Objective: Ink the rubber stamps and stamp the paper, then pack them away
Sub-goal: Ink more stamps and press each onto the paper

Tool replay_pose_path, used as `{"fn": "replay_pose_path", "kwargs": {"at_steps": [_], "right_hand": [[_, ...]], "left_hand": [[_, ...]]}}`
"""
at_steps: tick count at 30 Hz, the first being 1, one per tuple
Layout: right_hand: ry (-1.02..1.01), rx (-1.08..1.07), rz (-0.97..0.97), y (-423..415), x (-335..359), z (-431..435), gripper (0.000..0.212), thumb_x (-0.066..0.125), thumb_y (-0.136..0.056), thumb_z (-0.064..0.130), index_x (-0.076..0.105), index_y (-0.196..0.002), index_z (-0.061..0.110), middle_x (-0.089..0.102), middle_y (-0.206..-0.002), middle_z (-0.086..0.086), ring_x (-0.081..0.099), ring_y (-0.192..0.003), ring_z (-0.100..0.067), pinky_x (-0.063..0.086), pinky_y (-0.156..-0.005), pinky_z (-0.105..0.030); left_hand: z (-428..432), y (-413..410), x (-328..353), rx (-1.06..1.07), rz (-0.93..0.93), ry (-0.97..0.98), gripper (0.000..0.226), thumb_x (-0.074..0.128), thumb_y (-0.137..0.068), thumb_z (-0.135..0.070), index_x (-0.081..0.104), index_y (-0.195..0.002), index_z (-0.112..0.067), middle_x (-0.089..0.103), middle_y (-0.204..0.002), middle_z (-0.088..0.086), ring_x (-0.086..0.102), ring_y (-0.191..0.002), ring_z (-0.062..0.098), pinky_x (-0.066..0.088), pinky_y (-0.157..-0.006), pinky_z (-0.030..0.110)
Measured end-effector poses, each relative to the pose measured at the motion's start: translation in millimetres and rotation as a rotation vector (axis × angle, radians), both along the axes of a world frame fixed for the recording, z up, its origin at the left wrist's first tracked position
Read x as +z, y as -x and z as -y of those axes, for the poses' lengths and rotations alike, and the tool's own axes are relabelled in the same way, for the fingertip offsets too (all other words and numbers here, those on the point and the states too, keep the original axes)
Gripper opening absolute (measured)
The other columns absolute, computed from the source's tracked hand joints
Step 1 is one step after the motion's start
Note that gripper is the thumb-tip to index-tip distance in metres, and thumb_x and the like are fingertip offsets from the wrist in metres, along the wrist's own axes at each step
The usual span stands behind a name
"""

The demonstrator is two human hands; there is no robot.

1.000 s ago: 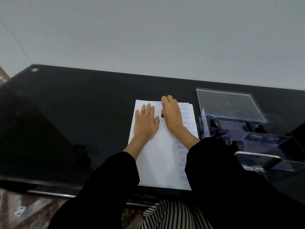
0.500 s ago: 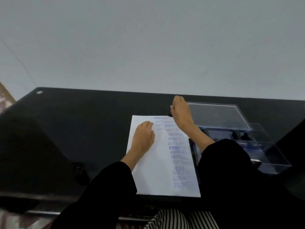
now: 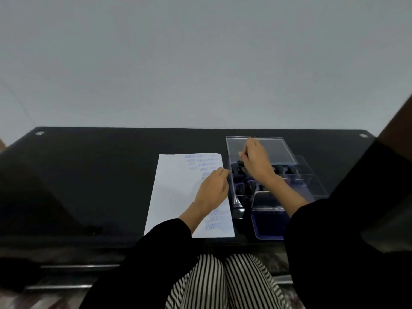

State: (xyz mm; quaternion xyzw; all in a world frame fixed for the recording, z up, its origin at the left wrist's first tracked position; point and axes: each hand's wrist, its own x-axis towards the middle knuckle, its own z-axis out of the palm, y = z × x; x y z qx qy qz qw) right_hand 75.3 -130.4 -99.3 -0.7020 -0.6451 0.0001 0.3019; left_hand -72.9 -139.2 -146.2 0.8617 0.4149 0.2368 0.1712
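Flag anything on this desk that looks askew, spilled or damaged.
Nothing spilled or broken. Only the blue impressions stand out: they crowd the right side of the paper, overlapping and blurred, and its stacked edges fan slightly at the far right corner.

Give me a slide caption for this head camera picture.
Left hand rests on the stamped paper while the right hand hovers over the clear stamp box on a black table.

Black glass table [image 3: 89, 175] set against plain grey wall [image 3: 200, 63]. Round metal fitting [image 3: 39, 133] at the table's far left corner, a second at the far right.
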Motion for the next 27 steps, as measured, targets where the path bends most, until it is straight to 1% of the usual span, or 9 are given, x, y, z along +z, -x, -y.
{"fn": "replay_pose_path", "kwargs": {"at_steps": [4, 8, 12, 15, 18, 21, 23, 25, 27], "right_hand": [[-0.020, 0.010, -0.064, -6.6, 4.9, 28.1, 0.018, 0.052, -0.094, 0.010, 0.038, -0.082, 0.011, 0.041, -0.085, -0.006, 0.039, -0.077, -0.019, 0.032, -0.067, -0.029], [-0.001, 0.019, -0.058, -12.5, 13.7, 38.1, 0.017, 0.050, -0.094, 0.008, 0.036, -0.084, 0.011, 0.041, -0.089, -0.007, 0.038, -0.081, -0.021, 0.029, -0.069, -0.029], [0.050, -0.002, -0.027, -23.8, 17.0, 36.6, 0.019, 0.044, -0.089, -0.006, 0.034, -0.088, 0.010, 0.047, -0.103, -0.019, 0.035, -0.081, -0.022, 0.027, -0.069, -0.028], [0.089, -0.023, -0.050, -36.9, 17.3, 31.4, 0.023, 0.041, -0.083, -0.012, 0.037, -0.092, 0.008, 0.043, -0.111, -0.022, 0.035, -0.078, -0.024, 0.027, -0.067, -0.030], [0.153, -0.031, -0.055, -52.2, 16.2, 22.9, 0.025, 0.046, -0.085, -0.009, 0.031, -0.091, 0.010, 0.041, -0.113, -0.021, 0.036, -0.075, -0.024, 0.028, -0.065, -0.031], [0.223, -0.014, -0.075, -63.8, 14.4, 13.0, 0.033, 0.062, -0.084, 0.002, 0.031, -0.091, 0.010, 0.047, -0.104, -0.018, 0.042, -0.079, -0.025, 0.032, -0.067, -0.031], [0.266, -0.001, -0.074, -66.2, 13.3, 6.8, 0.039, 0.069, -0.081, 0.007, 0.032, -0.092, 0.010, 0.051, -0.101, -0.016, 0.044, -0.083, -0.024, 0.033, -0.069, -0.030], [0.297, -0.004, -0.054, -66.1, 10.7, -0.4, 0.040, 0.072, -0.079, 0.010, 0.035, -0.093, 0.010, 0.055, -0.106, -0.017, 0.049, -0.087, -0.026, 0.034, -0.070, -0.029], [0.325, -0.026, -0.026, -64.8, 5.7, -7.4, 0.034, 0.071, -0.081, 0.011, 0.042, -0.097, 0.008, 0.056, -0.113, -0.018, 0.054, -0.098, -0.030, 0.038, -0.073, -0.030]], "left_hand": [[21.1, -3.5, 9.4, 0.001, -0.027, -0.001, 0.036, 0.036, -0.096, -0.006, 0.046, -0.131, -0.007, 0.049, -0.131, 0.008, 0.049, -0.116, 0.022, 0.043, -0.094, 0.032], [28.5, -9.0, 20.7, 0.002, -0.044, 0.000, 0.039, 0.037, -0.095, -0.005, 0.043, -0.133, -0.005, 0.047, -0.133, 0.010, 0.046, -0.119, 0.025, 0.042, -0.095, 0.035], [27.5, -18.9, 27.1, -0.027, -0.059, 0.003, 0.044, 0.040, -0.092, -0.001, 0.040, -0.136, -0.006, 0.044, -0.139, 0.010, 0.043, -0.125, 0.024, 0.038, -0.100, 0.032], [18.9, -28.1, 27.9, -0.062, -0.109, -0.013, 0.047, 0.039, -0.092, 0.000, 0.038, -0.138, -0.005, 0.038, -0.144, 0.010, 0.036, -0.132, 0.023, 0.032, -0.106, 0.029], [7.5, -37.9, 28.2, -0.053, -0.158, -0.017, 0.047, 0.038, -0.094, -0.003, 0.035, -0.141, -0.003, 0.032, -0.149, 0.010, 0.029, -0.138, 0.024, 0.027, -0.111, 0.030], [-6.4, -46.9, 26.1, -0.037, -0.207, -0.020, 0.046, 0.037, -0.096, -0.009, 0.032, -0.142, -0.003, 0.028, -0.151, 0.011, 0.024, -0.141, 0.024, 0.024, -0.113, 0.031], [-15.3, -51.7, 22.3, -0.029, -0.267, -0.016, 0.047, 0.037, -0.098, -0.015, 0.030, -0.143, -0.003, 0.025, -0.153, 0.012, 0.020, -0.143, 0.025, 0.022, -0.116, 0.034], [-22.3, -55.2, 17.3, -0.015, -0.328, -0.003, 0.050, 0.036, -0.099, -0.022, 0.026, -0.145, -0.003, 0.020, -0.155, 0.012, 0.014, -0.145, 0.026, 0.021, -0.117, 0.037], [-27.4, -57.0, 11.4, -0.003, -0.372, 0.008, 0.052, 0.033, -0.100, -0.027, 0.023, -0.146, -0.004, 0.016, -0.156, 0.011, 0.009, -0.146, 0.026, 0.019, -0.118, 0.039]]}}
